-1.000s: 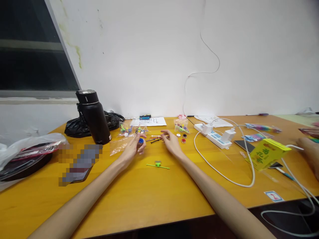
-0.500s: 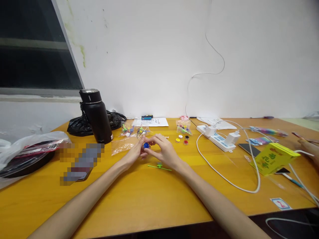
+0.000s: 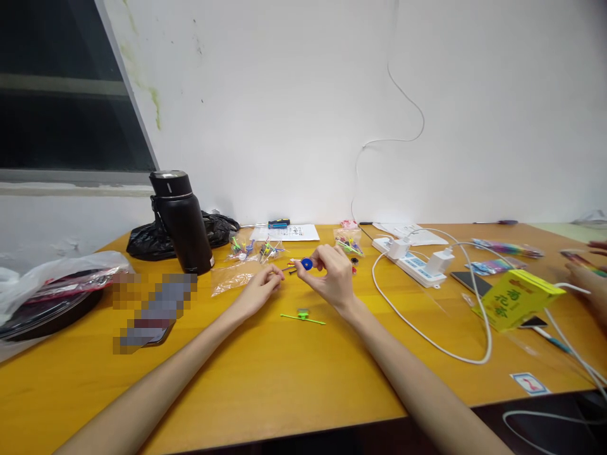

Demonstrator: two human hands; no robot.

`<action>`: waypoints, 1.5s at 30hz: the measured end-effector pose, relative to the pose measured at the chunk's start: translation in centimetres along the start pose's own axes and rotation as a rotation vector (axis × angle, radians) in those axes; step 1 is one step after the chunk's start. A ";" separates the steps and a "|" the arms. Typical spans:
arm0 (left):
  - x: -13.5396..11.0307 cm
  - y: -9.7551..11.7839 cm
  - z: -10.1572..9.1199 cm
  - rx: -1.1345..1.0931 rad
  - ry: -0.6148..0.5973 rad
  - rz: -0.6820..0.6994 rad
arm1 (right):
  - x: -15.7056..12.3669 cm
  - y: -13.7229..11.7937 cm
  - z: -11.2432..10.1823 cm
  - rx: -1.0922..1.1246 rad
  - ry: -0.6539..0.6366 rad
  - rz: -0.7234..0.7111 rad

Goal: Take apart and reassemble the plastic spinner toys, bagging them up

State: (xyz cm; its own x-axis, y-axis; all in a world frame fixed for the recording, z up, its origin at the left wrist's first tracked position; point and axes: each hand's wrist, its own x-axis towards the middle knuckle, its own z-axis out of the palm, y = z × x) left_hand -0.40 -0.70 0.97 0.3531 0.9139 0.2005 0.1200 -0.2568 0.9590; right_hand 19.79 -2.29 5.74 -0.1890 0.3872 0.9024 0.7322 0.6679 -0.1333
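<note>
My right hand [image 3: 334, 275] pinches a small blue plastic disc [image 3: 307, 263] between thumb and fingertip, raised over the table. To its left, my left hand [image 3: 263, 287] has its fingers curled together; whatever may be in them is hidden. Thin dark and yellow pieces [image 3: 290, 270] show between the two hands, and I cannot tell whether they touch the left fingertips. Nearer to me lies a thin green plastic rod [image 3: 302, 318] with a small block at its middle. Black and red discs [image 3: 355, 261] peek out beside the right hand.
Bags of small coloured parts [image 3: 348, 242] lie at the back. A black bottle [image 3: 183, 221] and a phone [image 3: 159, 335] are on the left. Right of centre sit a power strip [image 3: 412, 265] with looping white cables and a yellow box [image 3: 516, 298]. Another person's hand [image 3: 585, 278] is at far right.
My hands, together round the blue disc before, have separated. The right hand has moved right and up with the disc; the left has let go of it and drawn back slightly.
</note>
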 end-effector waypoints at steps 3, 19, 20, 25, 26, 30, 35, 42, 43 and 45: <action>-0.4 0.2 0.0 0.114 -0.021 0.068 | -0.2 0.1 -0.1 -0.004 -0.040 0.044; -1.9 2.1 0.9 0.441 -0.240 0.275 | 1.7 3.8 -5.4 -0.142 -0.223 0.164; -1.9 2.2 0.9 0.444 -0.257 0.276 | 1.1 4.9 -6.1 -0.167 -0.280 0.197; -2.2 2.6 1.0 0.444 -0.325 0.282 | -2.6 10.3 -9.0 -0.308 -0.594 0.392; -2.2 2.7 1.0 0.441 -0.338 0.279 | -3.2 11.1 -9.3 -0.338 -0.630 0.419; -2.4 3.0 1.0 0.420 -0.369 0.259 | -4.5 12.9 -9.6 -0.432 -0.688 0.489; -2.6 3.4 1.0 0.434 -0.426 0.274 | -4.5 13.9 -8.7 -0.363 -0.701 0.490; -2.6 3.3 0.9 0.478 -0.429 0.304 | -4.6 14.6 -8.6 -0.340 -0.694 0.488; -2.5 3.2 0.9 0.470 -0.424 0.301 | -4.4 14.5 -8.5 -0.345 -0.666 0.484; -2.4 3.0 1.0 0.441 -0.410 0.294 | -3.8 14.0 -8.1 -0.339 -0.588 0.460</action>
State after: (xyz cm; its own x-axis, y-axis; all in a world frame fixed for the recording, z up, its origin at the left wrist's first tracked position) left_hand 0.02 -3.99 3.19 0.7429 0.6147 0.2650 0.3021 -0.6611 0.6868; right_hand 36.04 0.45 3.77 -0.0650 0.9084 0.4131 0.9604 0.1694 -0.2213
